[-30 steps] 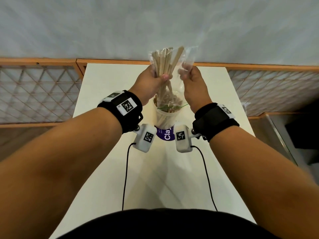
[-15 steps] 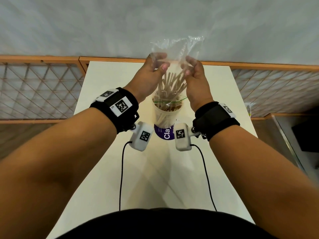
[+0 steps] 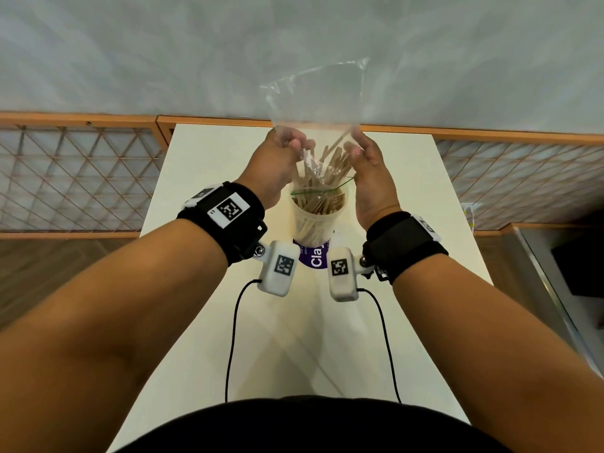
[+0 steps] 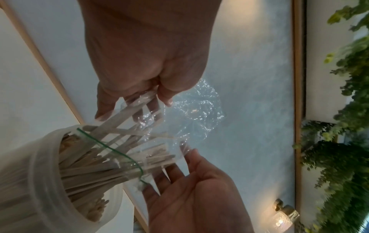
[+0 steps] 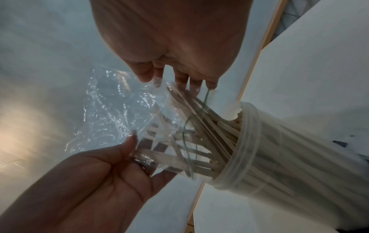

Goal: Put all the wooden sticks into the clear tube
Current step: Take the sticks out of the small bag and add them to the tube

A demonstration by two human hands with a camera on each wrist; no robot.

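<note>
Head view: left hand (image 3: 274, 165) and right hand (image 3: 369, 168) pinch clear bag (image 3: 313, 103) over sticks (image 3: 327, 168).

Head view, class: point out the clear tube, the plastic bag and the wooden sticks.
clear tube (image 3: 315, 223): head view, on its side wall below the rim.
plastic bag (image 3: 313, 99): head view, on the empty upper part above the hands.
wooden sticks (image 3: 330, 165): head view, on the bundle sliding from bag to tube.

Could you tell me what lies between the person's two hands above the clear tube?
Between the left hand and right hand lies the clear plastic bag, with wooden sticks sliding from it into the clear tube; the head view shows this best.
</note>
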